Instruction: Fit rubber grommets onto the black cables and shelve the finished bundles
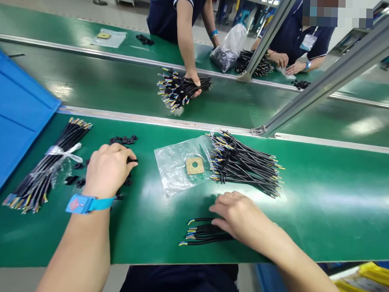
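Observation:
My left hand (108, 167), with a blue strap at the wrist, pinches a small black plastic part (132, 160) between thumb and forefinger. More black parts (123, 140) lie scattered around and partly beneath it. To the right, my right hand (239, 215) hovers at a small group of short black cables (204, 232); its thumb and curled fingers are apart, with nothing visible between them. The cables' stripped ends show blue and yellow-green wires, and the hand hides their other ends. A larger pile of black cables (251, 163) with black parts fitted on lies beyond my right hand.
A tied cable bundle (53, 162) lies left, beside a blue bin (17, 114). A tan sponge (194, 166) rests on a clear plastic bag (168, 175). Across the line, a co-worker's hand (193, 80) grips a cable bundle. A metal post (327, 74) slants over the right.

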Action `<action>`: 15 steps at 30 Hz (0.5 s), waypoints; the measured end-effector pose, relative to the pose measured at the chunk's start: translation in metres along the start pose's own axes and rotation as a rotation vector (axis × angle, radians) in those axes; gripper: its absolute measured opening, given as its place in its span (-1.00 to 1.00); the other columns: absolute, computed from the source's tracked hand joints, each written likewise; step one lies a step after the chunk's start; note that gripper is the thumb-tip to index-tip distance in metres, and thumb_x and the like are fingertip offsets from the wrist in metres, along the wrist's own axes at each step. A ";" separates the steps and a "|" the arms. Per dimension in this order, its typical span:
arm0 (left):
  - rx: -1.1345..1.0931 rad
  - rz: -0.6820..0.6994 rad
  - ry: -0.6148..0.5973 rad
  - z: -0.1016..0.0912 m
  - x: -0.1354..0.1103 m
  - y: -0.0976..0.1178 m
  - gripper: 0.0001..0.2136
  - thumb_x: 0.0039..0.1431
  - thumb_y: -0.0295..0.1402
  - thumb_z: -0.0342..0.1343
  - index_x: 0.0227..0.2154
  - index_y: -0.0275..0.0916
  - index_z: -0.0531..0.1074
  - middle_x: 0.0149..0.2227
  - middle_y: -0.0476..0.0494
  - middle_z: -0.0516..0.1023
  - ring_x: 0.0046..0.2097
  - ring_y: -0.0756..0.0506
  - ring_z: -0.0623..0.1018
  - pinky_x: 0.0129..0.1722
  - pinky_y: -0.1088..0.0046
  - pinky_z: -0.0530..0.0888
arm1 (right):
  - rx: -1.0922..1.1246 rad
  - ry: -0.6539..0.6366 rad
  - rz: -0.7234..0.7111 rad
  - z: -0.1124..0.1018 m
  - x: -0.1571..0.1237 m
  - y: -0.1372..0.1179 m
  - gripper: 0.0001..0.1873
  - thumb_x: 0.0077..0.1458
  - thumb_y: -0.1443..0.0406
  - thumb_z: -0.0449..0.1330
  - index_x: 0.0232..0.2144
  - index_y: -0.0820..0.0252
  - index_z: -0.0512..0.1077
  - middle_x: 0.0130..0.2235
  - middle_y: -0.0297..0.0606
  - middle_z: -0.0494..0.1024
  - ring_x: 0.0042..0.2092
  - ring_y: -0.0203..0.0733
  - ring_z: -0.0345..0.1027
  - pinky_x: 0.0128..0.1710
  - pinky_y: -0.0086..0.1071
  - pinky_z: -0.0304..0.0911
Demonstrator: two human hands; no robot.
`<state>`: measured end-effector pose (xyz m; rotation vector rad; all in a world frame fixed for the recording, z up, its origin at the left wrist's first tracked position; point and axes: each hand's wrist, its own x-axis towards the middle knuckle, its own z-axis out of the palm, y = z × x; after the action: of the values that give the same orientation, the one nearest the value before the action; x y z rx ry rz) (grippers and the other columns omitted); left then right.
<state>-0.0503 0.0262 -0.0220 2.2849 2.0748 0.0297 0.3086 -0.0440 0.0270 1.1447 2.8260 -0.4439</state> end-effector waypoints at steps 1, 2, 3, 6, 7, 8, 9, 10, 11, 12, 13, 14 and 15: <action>0.002 0.011 0.015 0.000 0.001 0.002 -0.75 0.36 -0.29 0.02 -0.24 -0.25 0.59 -0.15 -0.26 0.61 -0.07 -0.35 0.52 -0.08 0.15 0.43 | -0.014 -0.041 -0.001 0.006 0.001 -0.004 -0.88 0.11 0.31 0.42 -0.37 0.14 0.53 -0.35 -0.31 0.56 -0.30 -0.12 0.46 -0.25 -0.26 0.32; -0.007 0.020 0.027 0.001 0.002 0.004 -0.77 0.36 -0.30 0.03 -0.25 -0.25 0.57 -0.17 -0.26 0.62 -0.08 -0.34 0.53 -0.08 0.17 0.44 | -0.015 -0.048 -0.003 0.011 0.002 -0.007 -0.87 0.13 0.34 0.40 -0.39 0.14 0.50 -0.36 -0.31 0.56 -0.30 -0.12 0.46 -0.24 -0.26 0.33; -0.026 0.024 0.037 0.003 0.003 0.008 -0.79 0.34 -0.31 0.04 -0.26 -0.24 0.56 -0.18 -0.26 0.63 -0.09 -0.32 0.55 -0.08 0.18 0.44 | 0.004 -0.032 0.004 0.014 0.003 -0.008 -0.88 0.16 0.37 0.36 -0.39 0.15 0.48 -0.35 -0.30 0.56 -0.29 -0.12 0.46 -0.24 -0.27 0.33; -0.104 0.014 0.027 0.007 0.005 0.022 -0.81 0.32 -0.35 0.04 -0.23 -0.23 0.56 -0.16 -0.31 0.66 -0.11 -0.32 0.60 -0.15 0.21 0.45 | 0.151 0.112 0.077 0.016 0.010 -0.005 -0.94 0.28 0.42 0.21 -0.26 0.19 0.43 -0.33 -0.30 0.56 -0.32 -0.21 0.46 -0.29 -0.36 0.34; -0.121 0.014 -0.001 0.008 0.005 0.026 -0.81 0.32 -0.36 0.04 -0.22 -0.22 0.57 -0.14 -0.31 0.66 -0.12 -0.32 0.62 -0.19 0.22 0.44 | 0.197 0.195 0.105 0.015 0.014 -0.003 -0.94 0.31 0.42 0.17 -0.21 0.19 0.41 -0.33 -0.31 0.57 -0.34 -0.24 0.46 -0.30 -0.39 0.34; -0.133 0.017 -0.037 0.008 0.005 0.028 -0.81 0.32 -0.36 0.05 -0.23 -0.21 0.58 -0.13 -0.30 0.67 -0.14 -0.32 0.64 -0.21 0.24 0.44 | 0.218 0.285 0.124 0.014 0.018 0.000 -0.94 0.34 0.40 0.14 -0.18 0.19 0.41 -0.32 -0.31 0.58 -0.34 -0.26 0.47 -0.30 -0.41 0.34; -0.144 0.025 -0.079 0.007 0.004 0.030 -0.81 0.32 -0.35 0.06 -0.24 -0.21 0.59 -0.13 -0.29 0.68 -0.15 -0.32 0.65 -0.23 0.25 0.43 | 0.202 0.372 0.134 0.014 0.022 0.003 -0.92 0.37 0.38 0.12 -0.15 0.18 0.42 -0.31 -0.30 0.59 -0.33 -0.26 0.48 -0.28 -0.41 0.35; -0.152 0.036 -0.122 0.006 0.003 0.031 -0.81 0.32 -0.34 0.08 -0.26 -0.20 0.60 -0.14 -0.27 0.69 -0.16 -0.32 0.66 -0.24 0.25 0.43 | 0.150 0.446 0.141 0.016 0.027 0.006 -0.90 0.38 0.37 0.11 -0.14 0.16 0.44 -0.29 -0.28 0.61 -0.30 -0.25 0.49 -0.24 -0.41 0.36; -0.157 0.047 -0.160 0.004 0.002 0.031 -0.81 0.32 -0.33 0.09 -0.28 -0.19 0.61 -0.15 -0.25 0.70 -0.16 -0.33 0.66 -0.24 0.25 0.43 | 0.071 0.493 0.151 0.019 0.033 0.009 -0.86 0.39 0.36 0.10 -0.12 0.15 0.46 -0.27 -0.26 0.62 -0.26 -0.23 0.50 -0.22 -0.40 0.36; -0.159 0.059 -0.190 0.001 0.001 0.030 -0.80 0.32 -0.32 0.09 -0.29 -0.19 0.62 -0.15 -0.24 0.71 -0.16 -0.33 0.67 -0.24 0.25 0.43 | -0.020 0.507 0.159 0.022 0.038 0.012 -0.83 0.39 0.37 0.10 -0.10 0.15 0.49 -0.27 -0.25 0.62 -0.24 -0.21 0.50 -0.22 -0.39 0.36; -0.161 0.065 -0.210 -0.001 0.000 0.029 -0.80 0.32 -0.33 0.09 -0.29 -0.19 0.62 -0.15 -0.24 0.71 -0.15 -0.34 0.67 -0.24 0.25 0.43 | -0.108 0.492 0.166 0.027 0.042 0.014 -0.80 0.37 0.39 0.10 -0.08 0.15 0.51 -0.27 -0.24 0.62 -0.24 -0.20 0.49 -0.26 -0.38 0.34; -0.161 0.065 -0.220 -0.003 -0.001 0.029 -0.79 0.33 -0.33 0.08 -0.27 -0.19 0.63 -0.15 -0.23 0.71 -0.15 -0.34 0.67 -0.25 0.25 0.43 | -0.185 0.464 0.176 0.031 0.046 0.015 -0.78 0.36 0.42 0.10 -0.07 0.16 0.52 -0.28 -0.23 0.62 -0.24 -0.18 0.48 -0.32 -0.38 0.32; -0.162 0.058 -0.222 -0.004 -0.001 0.028 -0.79 0.33 -0.34 0.07 -0.23 -0.19 0.63 -0.15 -0.24 0.71 -0.15 -0.34 0.67 -0.25 0.25 0.43 | -0.246 0.430 0.182 0.036 0.049 0.015 -0.76 0.33 0.44 0.11 -0.06 0.17 0.52 -0.28 -0.23 0.61 -0.25 -0.17 0.47 -0.37 -0.37 0.29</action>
<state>-0.0225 0.0223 -0.0160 2.1443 1.8279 -0.0498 0.2817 -0.0108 -0.0190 1.5799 2.9568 0.1832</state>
